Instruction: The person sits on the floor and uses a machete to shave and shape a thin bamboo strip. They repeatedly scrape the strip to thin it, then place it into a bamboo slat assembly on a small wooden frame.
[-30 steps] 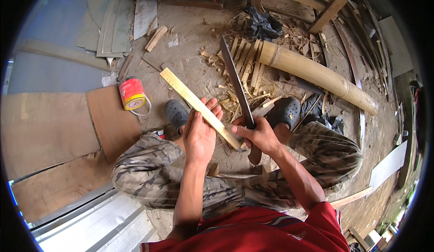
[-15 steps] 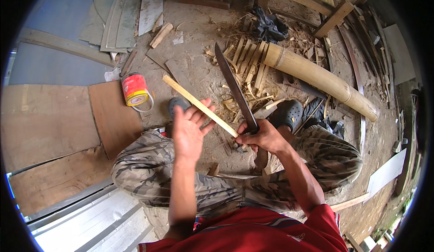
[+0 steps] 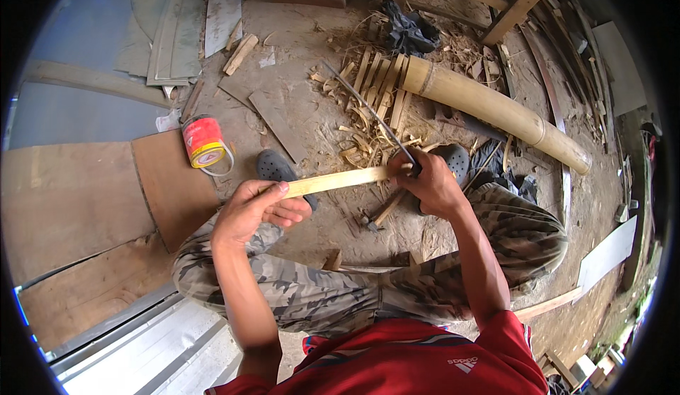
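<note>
A pale bamboo strip (image 3: 340, 181) lies almost level between my hands. My left hand (image 3: 258, 207) pinches its left end, thumb on top. My right hand (image 3: 432, 182) is closed around the handle of a machete, and the strip's right end meets its fingers. Seen nearly edge-on, the thin dark machete blade (image 3: 368, 109) points up and to the left, above the strip. Most of the handle is hidden in my fist. Beyond the blade lie several split bamboo strips (image 3: 382, 76) and curled shavings on the floor.
A thick bamboo pole (image 3: 489, 115) lies at the right, its near end beside the strips. A red and yellow can (image 3: 204, 142) stands at the left. What looks like a hammer (image 3: 386, 209) lies between my feet. A black plastic bag (image 3: 411, 30) sits farther back.
My left hand, open beneath the strip before, now grips its left end. The strip has swung from slanting to nearly level. The machete blade has turned from broadside to nearly edge-on.
</note>
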